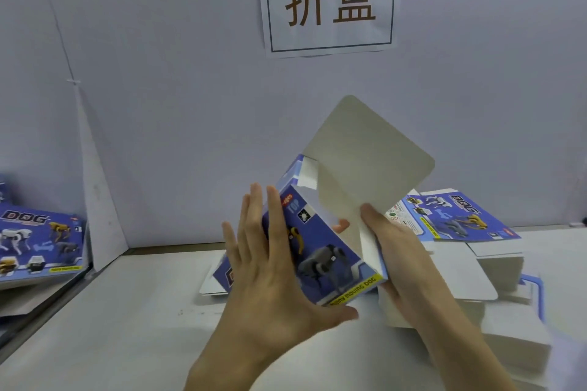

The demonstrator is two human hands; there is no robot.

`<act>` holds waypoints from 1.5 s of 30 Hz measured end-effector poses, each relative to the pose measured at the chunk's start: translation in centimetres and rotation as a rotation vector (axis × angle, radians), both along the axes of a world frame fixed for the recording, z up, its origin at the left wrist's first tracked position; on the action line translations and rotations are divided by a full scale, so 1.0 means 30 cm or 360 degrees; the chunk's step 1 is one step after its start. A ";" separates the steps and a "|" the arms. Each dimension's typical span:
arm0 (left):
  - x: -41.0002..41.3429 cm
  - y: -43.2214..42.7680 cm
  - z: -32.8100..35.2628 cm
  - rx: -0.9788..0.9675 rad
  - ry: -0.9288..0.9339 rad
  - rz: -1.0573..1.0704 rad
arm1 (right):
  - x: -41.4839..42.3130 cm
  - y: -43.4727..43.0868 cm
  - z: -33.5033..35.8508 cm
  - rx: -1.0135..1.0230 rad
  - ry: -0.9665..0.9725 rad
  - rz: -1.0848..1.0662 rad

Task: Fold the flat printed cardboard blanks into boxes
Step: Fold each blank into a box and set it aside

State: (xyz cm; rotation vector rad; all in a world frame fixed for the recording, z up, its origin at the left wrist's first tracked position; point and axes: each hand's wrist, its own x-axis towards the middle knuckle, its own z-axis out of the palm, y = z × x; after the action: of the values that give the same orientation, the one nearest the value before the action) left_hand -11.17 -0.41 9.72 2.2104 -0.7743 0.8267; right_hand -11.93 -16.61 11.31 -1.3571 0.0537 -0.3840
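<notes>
Tilting at frame centre, a half-formed box point(320, 247) ran lower left to upper right. Left hand point(270, 267) lay flat and spread against its printed face; right hand point(403, 251) pinched the side panel nearest the raised lid flap point(368, 155).

single head cam, wide-angle; looks forward and down, close over the tabletop point(133, 311); wall point(190, 89) straight ahead
</notes>
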 end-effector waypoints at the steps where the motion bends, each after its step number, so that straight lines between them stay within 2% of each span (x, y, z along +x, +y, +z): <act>1: 0.005 0.004 0.001 -0.0040 0.0005 -0.0012 | -0.004 -0.002 0.002 -0.0101 -0.0019 -0.0026; 3: 0.024 0.031 0.005 -0.0094 -0.0014 -0.0086 | -0.016 -0.013 0.012 -0.0183 -0.0112 -0.0111; 7: 0.045 0.092 0.020 -0.0172 0.0079 -0.0277 | -0.048 -0.061 0.035 -0.0361 -0.0701 -0.0433; 10: 0.039 0.103 0.023 -0.0204 0.0056 -0.0341 | -0.069 -0.058 0.043 -0.0451 -0.0909 -0.0418; 12: 0.024 0.093 0.025 -0.0162 -0.0002 -0.0328 | -0.077 -0.051 0.040 -0.0673 -0.0951 -0.0267; 14: 0.011 0.082 0.030 -0.0119 -0.0058 -0.0307 | -0.085 -0.042 0.040 -0.1015 -0.0922 0.0102; 15: 0.006 0.079 0.033 -0.0102 -0.0072 -0.0290 | -0.090 -0.041 0.043 -0.1040 -0.0843 0.0271; 17: -0.001 0.074 0.040 -0.0064 -0.0080 -0.0234 | -0.098 -0.040 0.051 -0.0801 -0.0705 0.0459; 21: 0.002 0.065 0.036 0.0109 -0.0182 -0.0082 | -0.092 -0.035 0.052 -0.0613 -0.0584 0.0382; 26: 0.016 0.065 0.024 0.0218 -0.0240 -0.0048 | -0.081 -0.049 0.045 -0.0432 -0.0346 0.0618; 34: 0.013 0.065 0.024 0.0235 -0.0212 -0.0037 | -0.072 -0.031 0.033 -0.0524 -0.0328 0.0656; 38: 0.012 0.074 0.034 0.0237 -0.0214 -0.0021 | -0.069 -0.056 0.038 -0.0626 -0.0390 0.0417; 42: 0.010 0.071 0.032 0.0225 -0.0176 -0.0055 | -0.079 -0.074 0.030 -0.0565 -0.0363 0.0504; 45: 0.009 0.068 0.032 0.0259 -0.0184 -0.0063 | -0.085 -0.056 0.037 -0.0581 -0.0386 0.0320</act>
State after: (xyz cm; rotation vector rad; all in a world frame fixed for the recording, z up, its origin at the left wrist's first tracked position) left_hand -10.90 1.63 10.69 2.2963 -0.9692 0.9068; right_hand -14.48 -18.29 12.42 -1.6479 -0.3673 -0.3976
